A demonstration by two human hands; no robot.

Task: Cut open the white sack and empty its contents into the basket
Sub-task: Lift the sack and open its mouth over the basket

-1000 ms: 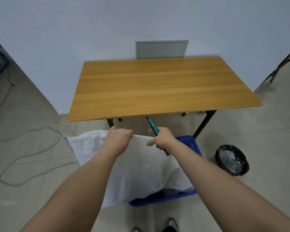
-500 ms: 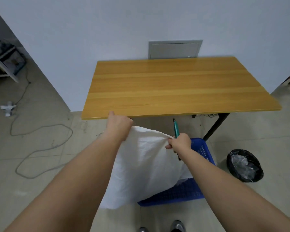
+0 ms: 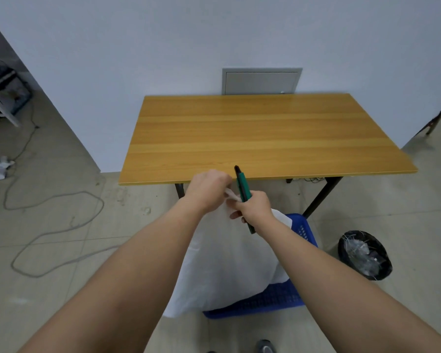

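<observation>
A: How is the white sack (image 3: 222, 261) held?

B: Its gathered top is gripped by the left hand (image 3: 208, 191), the fingers curled tight round the bunched cloth. The top is also pinched by the right hand (image 3: 255, 206), just beside the left, so that the two hands are seen nearly touching in front of the near edge of the desk (image 3: 260, 133).

A: And what else is carried in the right hand?

B: A green-handled cutter (image 3: 243, 191) is clasped in the same fist. It is held roughly upright, its dark tip pointed up over the desk edge and its lower end shown below the hand. Whether a blade is extended cannot be told.

A: Where is the sack placed with respect to the basket?

B: The sack is hung from the hands, and its lower part is draped down into and over the blue basket (image 3: 273, 301), which is set on the floor below the desk's near edge. The basket's left side is hidden by the cloth; only its near wall and right rim are seen. What lies inside cannot be made out.

A: What else is seen around?

B: A black bin (image 3: 364, 254) lined with a bag is stood on the floor to the right of the basket, apart from it. A loose cable (image 3: 56, 230) is looped over the floor on the left. A grey panel (image 3: 261, 81) is fixed in the wall behind the desk.
</observation>
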